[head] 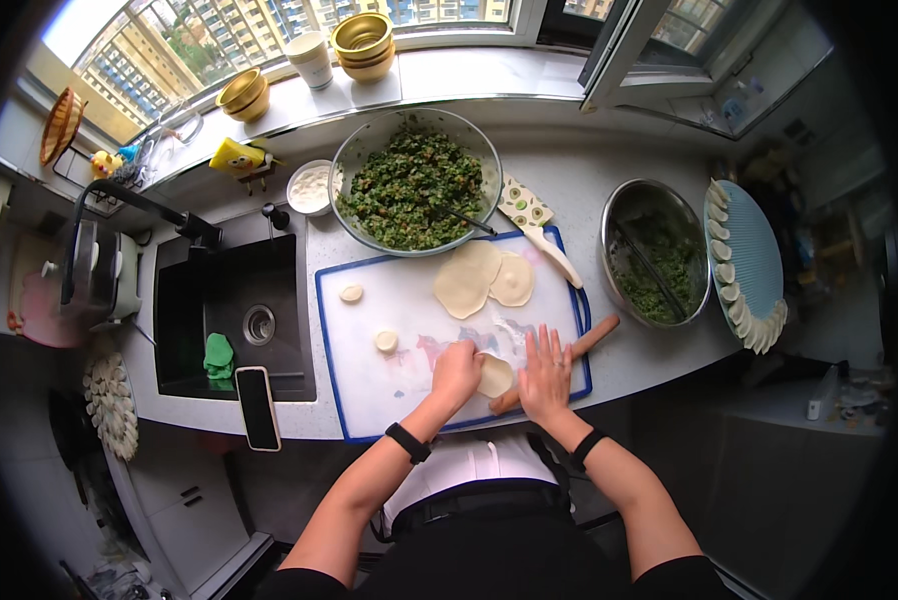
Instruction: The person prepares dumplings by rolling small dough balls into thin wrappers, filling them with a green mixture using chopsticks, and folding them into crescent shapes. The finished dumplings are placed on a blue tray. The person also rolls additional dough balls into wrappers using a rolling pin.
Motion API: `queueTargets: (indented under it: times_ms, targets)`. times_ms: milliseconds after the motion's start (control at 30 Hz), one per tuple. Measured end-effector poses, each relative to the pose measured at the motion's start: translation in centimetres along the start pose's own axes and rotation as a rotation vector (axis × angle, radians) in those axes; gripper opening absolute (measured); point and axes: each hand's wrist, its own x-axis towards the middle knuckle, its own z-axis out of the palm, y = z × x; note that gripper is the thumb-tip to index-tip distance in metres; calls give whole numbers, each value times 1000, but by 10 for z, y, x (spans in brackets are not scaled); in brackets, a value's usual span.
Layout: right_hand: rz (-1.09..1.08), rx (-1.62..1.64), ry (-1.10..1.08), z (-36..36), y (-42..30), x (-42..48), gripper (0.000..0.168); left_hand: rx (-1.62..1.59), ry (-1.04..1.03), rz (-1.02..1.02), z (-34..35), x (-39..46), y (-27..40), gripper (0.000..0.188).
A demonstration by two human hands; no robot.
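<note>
My left hand (456,375) pinches the edge of a small round dough wrapper (495,376) on the blue-rimmed cutting board (359,409). My right hand (546,375) lies palm down across a wooden rolling pin (596,335), its fingers outstretched. The pin slants over the board's right side, its lower end beside the wrapper. Farther back on the board, a large rolled wrapper (465,279) overlaps a smaller one (512,280). Two small dough pieces, one flattened dough piece (351,293) and one dough lump (387,343), rest toward the left.
Behind the board stands a glass bowl (419,187) of chopped green filling beside a flour bowl (311,187). A white-handled utensil (554,255) crosses the board's corner. Rightward are a metal bowl (655,255) and a dumpling tray (749,247); leftward, a phone (258,409) and a sink (231,285).
</note>
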Motion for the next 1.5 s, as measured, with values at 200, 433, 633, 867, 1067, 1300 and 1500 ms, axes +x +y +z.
queueTargets:
  times_ms: [200,433,633,867,1067,1300,1500]
  targets:
    - [51,-43,121,1,-28,70,69,-22,-183,-42,-10,0,20,19]
    - [64,-124,-48,2,0,-18,71,-28,8,-12,-10,3,-7,17]
    - [37,-35,107,6,-29,70,70,88,-186,10,-13,2,16,14]
    - [55,-19,-44,5,4,-34,66,-45,39,-65,-7,-2,-7,13]
    - [36,-53,41,5,-37,76,67,32,-129,-13,-11,0,18,16]
    - [37,-75,-36,1,-5,-24,68,-64,9,-81,-13,-1,-5,15]
    - [20,-133,28,3,-32,65,69,77,-200,-53,-14,-1,15,14]
